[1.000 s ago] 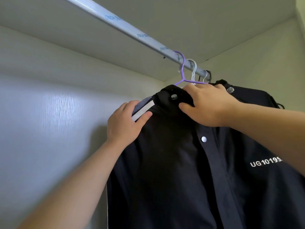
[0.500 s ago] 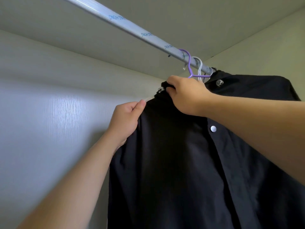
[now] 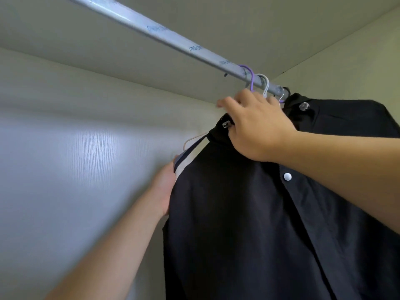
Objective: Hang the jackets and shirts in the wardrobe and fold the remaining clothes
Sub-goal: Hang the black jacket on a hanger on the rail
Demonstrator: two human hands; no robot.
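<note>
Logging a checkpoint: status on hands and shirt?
Right hand grips shirt collar. Left hand at its shoulder, blurred, grip unclear. Purple hanger hooked on rail; white hangers crowd beside.

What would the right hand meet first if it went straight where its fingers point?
Probably the wardrobe wall: the right hand, holding the shirt collar, points left and slightly up, below the rail. Depth unclear.

You're looking up into a home wardrobe [image 3: 194, 9]: a metal rail [image 3: 164, 37] runs under its top, hangers [image 3: 252, 79] hook over it, and a dark shirt [image 3: 249, 213] hangs beside pale wood-grain walls [image 3: 86, 159].
</note>
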